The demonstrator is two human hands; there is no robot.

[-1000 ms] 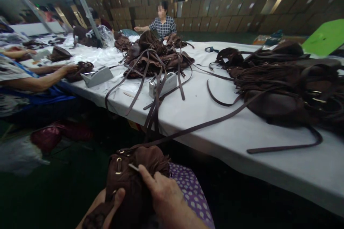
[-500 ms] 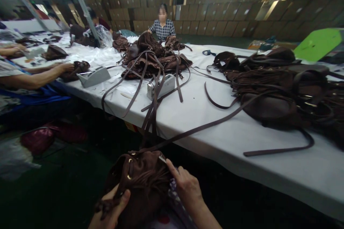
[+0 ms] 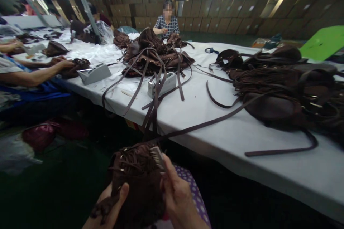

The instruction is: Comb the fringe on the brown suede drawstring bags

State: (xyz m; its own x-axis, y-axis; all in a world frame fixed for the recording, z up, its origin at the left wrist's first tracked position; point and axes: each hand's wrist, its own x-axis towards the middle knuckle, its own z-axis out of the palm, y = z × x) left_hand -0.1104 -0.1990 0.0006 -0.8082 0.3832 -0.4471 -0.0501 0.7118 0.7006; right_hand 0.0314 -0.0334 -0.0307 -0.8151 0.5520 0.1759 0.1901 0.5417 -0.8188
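A dark brown fringed bag (image 3: 139, 182) with gold eyelets is held in front of me, below the table's edge. My left hand (image 3: 110, 204) grips its left side, thumb on the front and the other fingers partly hidden. A small brush (image 3: 158, 159) with pale bristles is in my right hand (image 3: 176, 189), whose fingers are closed round its handle. The bristles point left, at the fringe along the bag's upper right. From the bag's top a long brown strap (image 3: 199, 127) seems to run up onto the table.
On the white-covered table (image 3: 188, 114) lie a heap of brown bags (image 3: 153, 53) and another pile (image 3: 285, 86) at right. Two grey tape dispensers (image 3: 168, 84) (image 3: 95, 73) stand near its edge. Co-workers sit at left and across; stacked cartons (image 3: 223, 10) line the back.
My right hand has turned and shifted slightly, so the brush shows more fully. The bag's fringe now lies across its top. The person opposite has raised a hand.
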